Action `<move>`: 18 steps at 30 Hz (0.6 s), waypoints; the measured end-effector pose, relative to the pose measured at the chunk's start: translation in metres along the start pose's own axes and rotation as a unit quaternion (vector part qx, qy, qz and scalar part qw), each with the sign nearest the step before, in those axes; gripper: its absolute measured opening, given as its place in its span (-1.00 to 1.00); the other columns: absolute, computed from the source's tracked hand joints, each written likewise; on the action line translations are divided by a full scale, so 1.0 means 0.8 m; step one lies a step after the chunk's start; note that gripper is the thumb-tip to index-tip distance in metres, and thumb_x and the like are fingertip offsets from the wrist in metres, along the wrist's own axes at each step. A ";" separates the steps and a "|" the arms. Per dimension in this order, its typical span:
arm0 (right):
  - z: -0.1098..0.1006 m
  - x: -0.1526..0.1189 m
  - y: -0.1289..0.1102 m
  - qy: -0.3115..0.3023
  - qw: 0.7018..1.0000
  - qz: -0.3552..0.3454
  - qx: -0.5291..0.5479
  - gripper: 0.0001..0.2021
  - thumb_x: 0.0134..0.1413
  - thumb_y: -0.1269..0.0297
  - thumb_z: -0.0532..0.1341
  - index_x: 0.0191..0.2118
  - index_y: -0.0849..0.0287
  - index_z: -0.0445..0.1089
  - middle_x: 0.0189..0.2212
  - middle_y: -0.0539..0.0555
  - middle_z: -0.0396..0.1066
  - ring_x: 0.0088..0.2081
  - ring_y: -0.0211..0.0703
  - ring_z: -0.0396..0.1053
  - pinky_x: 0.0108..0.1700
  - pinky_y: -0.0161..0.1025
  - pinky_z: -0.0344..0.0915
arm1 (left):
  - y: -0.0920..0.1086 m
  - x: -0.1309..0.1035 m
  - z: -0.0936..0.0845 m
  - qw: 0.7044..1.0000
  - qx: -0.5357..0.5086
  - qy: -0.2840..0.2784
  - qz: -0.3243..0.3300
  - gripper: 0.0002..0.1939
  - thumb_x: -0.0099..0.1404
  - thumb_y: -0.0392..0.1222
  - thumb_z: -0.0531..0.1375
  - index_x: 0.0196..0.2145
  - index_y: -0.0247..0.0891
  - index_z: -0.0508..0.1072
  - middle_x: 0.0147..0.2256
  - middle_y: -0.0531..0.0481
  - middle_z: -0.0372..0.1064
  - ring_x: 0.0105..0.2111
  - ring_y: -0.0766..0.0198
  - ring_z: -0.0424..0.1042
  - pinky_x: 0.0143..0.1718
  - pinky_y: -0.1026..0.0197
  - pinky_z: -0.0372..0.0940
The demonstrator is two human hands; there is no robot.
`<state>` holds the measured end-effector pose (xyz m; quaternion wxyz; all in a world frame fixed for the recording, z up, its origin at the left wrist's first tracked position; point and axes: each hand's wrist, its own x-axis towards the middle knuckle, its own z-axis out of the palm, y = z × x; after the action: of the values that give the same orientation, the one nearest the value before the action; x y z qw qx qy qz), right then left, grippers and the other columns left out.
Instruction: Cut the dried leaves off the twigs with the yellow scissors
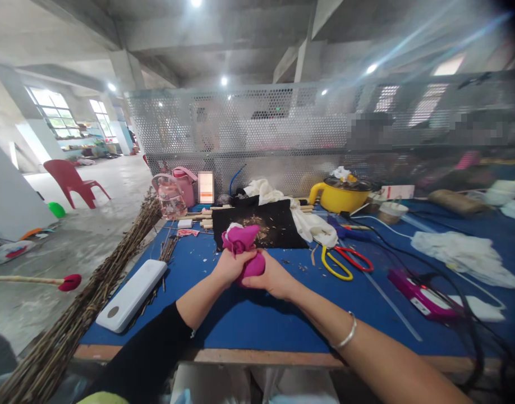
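A magenta cloth bundle (249,240) with a gathered top and a bit of white at its upper left is between my two hands, over the blue tabletop. Around its left side wrap the fingers of my left hand (232,267), thumb across the front. From the right my right hand (275,275) grips the lower part, its thumb at the bottom. Behind the bundle lies a black cloth (278,221) strewn with small tan scraps. Scissors (344,261) with one yellow and one red handle lie to the right of my hands, partly under white cloth (314,224).
At left are a white oblong device (132,295) and a long bundle of dry twigs (95,275). To the right sit a yellow pot (344,199), a magenta power strip (426,294), cables and a crumpled white bag (465,252). A perforated metal screen (274,134) stands behind the table.
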<state>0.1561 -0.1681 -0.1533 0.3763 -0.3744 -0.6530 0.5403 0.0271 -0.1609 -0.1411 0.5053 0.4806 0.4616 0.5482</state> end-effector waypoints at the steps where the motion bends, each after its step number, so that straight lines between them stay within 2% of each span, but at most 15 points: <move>1: 0.002 -0.001 0.003 0.023 0.998 -0.023 -0.046 -0.39 -0.40 0.30 0.37 -0.11 0.17 0.17 -0.25 0.06 0.36 -0.25 -0.15 0.34 -0.19 -0.18 0.28 | -0.001 0.000 0.003 1.000 0.006 0.026 -0.006 -0.71 -0.07 -0.14 0.32 -0.37 -0.34 0.49 -0.35 -0.10 0.45 -0.33 0.21 0.39 -0.22 0.19 0.27; 5: -0.001 -0.012 0.010 0.059 0.977 -0.080 -0.189 -0.38 -0.31 0.28 0.33 -0.02 0.16 0.14 -0.18 0.09 0.35 -0.21 -0.12 0.33 -0.16 -0.17 0.25 | -0.012 0.003 0.018 0.992 -0.040 0.100 -0.059 -0.64 -0.09 -0.05 0.32 -0.35 -0.34 0.47 -0.38 -0.10 0.44 -0.38 0.22 0.40 -0.28 0.19 0.29; 8: -0.016 -0.009 0.002 0.051 0.950 -0.117 -0.285 -0.34 -0.36 0.28 0.35 -0.01 0.15 0.18 -0.11 0.13 0.31 -0.10 -0.04 0.27 -0.06 -0.11 0.19 | -0.027 0.009 0.021 0.985 -0.073 0.154 -0.013 -0.64 -0.06 -0.07 0.30 -0.32 -0.33 0.45 -0.36 -0.09 0.44 -0.35 0.23 0.41 -0.26 0.21 0.29; 10: -0.030 0.006 -0.012 0.021 0.947 -0.080 -0.310 -0.30 -0.43 0.19 0.39 -0.03 0.17 0.22 -0.14 0.15 0.32 -0.09 0.03 0.27 -0.05 -0.06 0.18 | -0.034 0.015 0.018 0.982 -0.074 0.175 0.002 -0.70 -0.05 -0.10 0.29 -0.36 -0.34 0.45 -0.37 -0.10 0.44 -0.33 0.22 0.41 -0.24 0.20 0.29; 12: -0.037 0.025 -0.026 0.014 0.964 -0.006 -0.266 -0.39 -0.29 0.02 0.32 -0.06 0.17 0.24 -0.18 0.16 0.35 -0.12 0.02 0.29 -0.08 -0.06 0.21 | -0.036 0.018 0.015 0.985 -0.073 0.154 -0.007 -0.75 -0.04 -0.12 0.27 -0.41 -0.35 0.46 -0.39 -0.11 0.44 -0.31 0.18 0.41 -0.21 0.17 0.29; 14: -0.031 0.036 -0.036 0.063 0.980 0.019 -0.189 -0.55 0.04 -0.08 0.05 -0.08 0.16 0.25 -0.17 0.15 0.36 -0.11 -0.06 0.31 -0.06 -0.10 0.22 | -0.037 0.011 0.013 0.992 -0.085 0.096 -0.012 -0.75 -0.05 -0.12 0.27 -0.41 -0.33 0.47 -0.39 -0.12 0.45 -0.27 0.14 0.41 -0.15 0.14 0.28; 15: -0.023 0.034 -0.037 0.084 0.982 -0.002 -0.172 -0.56 0.10 -0.07 -0.03 -0.08 0.14 0.26 -0.16 0.14 0.37 -0.09 -0.08 0.30 -0.04 -0.12 0.20 | -0.037 0.003 0.013 0.993 -0.094 0.066 -0.009 -0.74 -0.04 -0.11 0.27 -0.37 -0.30 0.48 -0.37 -0.12 0.45 -0.22 0.13 0.40 -0.11 0.13 0.26; 16: -0.013 0.028 -0.036 0.094 0.979 -0.025 -0.181 -0.56 0.11 -0.06 -0.03 -0.05 0.13 0.25 -0.16 0.14 0.37 -0.09 -0.07 0.31 -0.03 -0.10 0.20 | -0.038 -0.008 0.014 0.993 -0.107 0.042 -0.011 -0.72 -0.04 -0.10 0.27 -0.34 -0.26 0.48 -0.35 -0.11 0.46 -0.18 0.12 0.39 -0.08 0.14 0.24; 18: 0.007 0.003 -0.026 0.103 0.961 -0.098 -0.239 -0.51 0.10 -0.03 0.01 0.09 0.10 0.14 -0.02 0.14 0.31 0.01 -0.03 0.25 0.06 -0.05 0.12 | -0.043 -0.030 0.018 0.992 -0.124 0.027 -0.024 -0.70 0.01 -0.05 0.24 -0.27 -0.16 0.47 -0.30 -0.08 0.46 -0.12 0.12 0.36 -0.05 0.16 0.23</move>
<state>0.1482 -0.1710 -0.1336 0.3919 -0.4414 -0.7543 0.2874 0.0456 -0.1826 -0.1753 0.5612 0.3885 0.4150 0.6016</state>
